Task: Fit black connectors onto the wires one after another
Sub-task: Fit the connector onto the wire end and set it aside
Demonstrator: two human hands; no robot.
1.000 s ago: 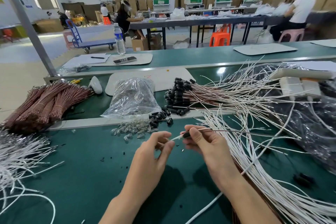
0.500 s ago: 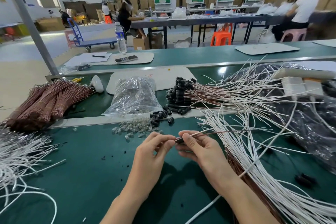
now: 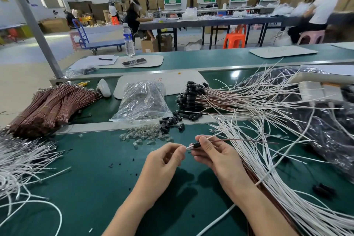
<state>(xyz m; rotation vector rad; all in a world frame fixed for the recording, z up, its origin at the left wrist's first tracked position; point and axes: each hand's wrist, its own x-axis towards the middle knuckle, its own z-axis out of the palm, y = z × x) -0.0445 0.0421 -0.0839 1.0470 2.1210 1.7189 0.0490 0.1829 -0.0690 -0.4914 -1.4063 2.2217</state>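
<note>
Pinching a white wire (image 3: 188,147) tip, left hand (image 3: 164,161); right hand (image 3: 216,156) grip clamped round black connector (image 3: 196,145), half hidden in it.

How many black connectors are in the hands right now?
1. The black connector sits on the wire, gripped by the right hand; the left hand pinches the wire's tip. A curled palm might hide another.
</note>
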